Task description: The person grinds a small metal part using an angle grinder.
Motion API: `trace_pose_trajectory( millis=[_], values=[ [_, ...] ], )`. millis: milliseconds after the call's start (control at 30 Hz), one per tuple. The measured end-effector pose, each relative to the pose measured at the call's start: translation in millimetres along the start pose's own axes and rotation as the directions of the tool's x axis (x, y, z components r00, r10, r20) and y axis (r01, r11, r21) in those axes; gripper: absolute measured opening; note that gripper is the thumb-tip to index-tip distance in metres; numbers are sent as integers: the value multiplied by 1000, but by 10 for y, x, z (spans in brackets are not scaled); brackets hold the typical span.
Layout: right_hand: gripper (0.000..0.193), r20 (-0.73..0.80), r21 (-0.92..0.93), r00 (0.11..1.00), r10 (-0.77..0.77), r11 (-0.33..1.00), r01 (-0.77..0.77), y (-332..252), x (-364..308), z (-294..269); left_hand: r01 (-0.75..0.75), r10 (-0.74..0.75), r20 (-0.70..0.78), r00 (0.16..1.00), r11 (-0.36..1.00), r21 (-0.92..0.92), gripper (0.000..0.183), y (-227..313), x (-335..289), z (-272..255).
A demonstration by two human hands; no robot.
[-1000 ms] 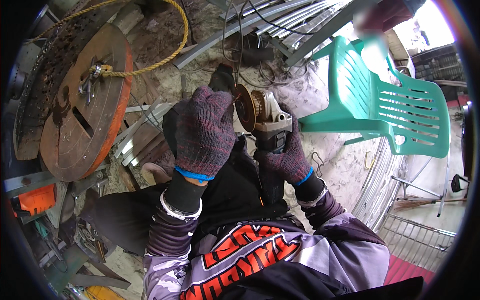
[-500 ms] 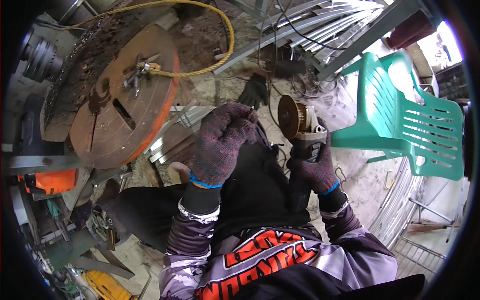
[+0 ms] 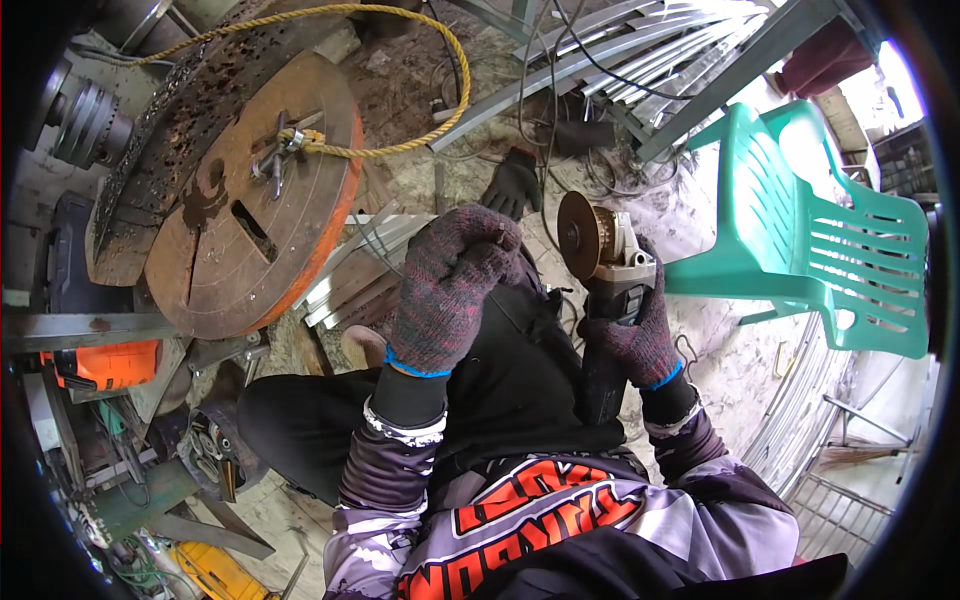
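Observation:
In a dark knit glove with a blue cuff, my left hand (image 3: 445,290) is closed in a pinch in front of my chest. Whatever its fingertips hold is too small and hidden to name. My right hand (image 3: 637,335), gloved alike, is wrapped round the body of an angle grinder (image 3: 622,262). The grinder points away from me, and its brown disc (image 3: 577,236) faces the left hand with a gap between them. Just beyond the left hand, a loose black glove (image 3: 514,184) lies on the floor.
A large rusty slotted disc (image 3: 255,200) stands at the left, with yellow rope (image 3: 462,60) tied to its centre. On the right is a green plastic chair (image 3: 770,240). Metal bars (image 3: 640,55) and cables lie at the far side. An orange tool (image 3: 110,365) sits at the left.
The left hand's fingers have turned a little, and the small dark tip that showed above them is now harder to see. The right hand keeps its hold on the angle grinder.

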State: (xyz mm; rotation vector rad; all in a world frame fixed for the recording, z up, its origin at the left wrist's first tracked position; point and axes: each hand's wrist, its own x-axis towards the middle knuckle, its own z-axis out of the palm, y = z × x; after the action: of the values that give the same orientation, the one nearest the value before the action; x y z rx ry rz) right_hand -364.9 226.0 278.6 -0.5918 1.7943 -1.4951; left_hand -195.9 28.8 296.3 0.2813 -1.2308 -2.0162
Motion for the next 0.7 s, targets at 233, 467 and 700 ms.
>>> trace_pose_trajectory(
  millis=[233, 467, 700],
  values=[
    [116, 15, -4, 997, -75, 997, 76, 113, 41, -26, -45, 52, -35, 998, 982, 185, 14, 79, 5, 68],
    [119, 12, 33, 998, -61, 998, 60, 70, 35, 9, -14, 17, -84, 996, 999, 37, 13, 103, -12, 114],
    [107, -7, 22, 1000, -2, 1000, 3, -37, 20, 48, 43, -50, -34, 998, 982, -185, 18, 87, -24, 87]
  ],
)
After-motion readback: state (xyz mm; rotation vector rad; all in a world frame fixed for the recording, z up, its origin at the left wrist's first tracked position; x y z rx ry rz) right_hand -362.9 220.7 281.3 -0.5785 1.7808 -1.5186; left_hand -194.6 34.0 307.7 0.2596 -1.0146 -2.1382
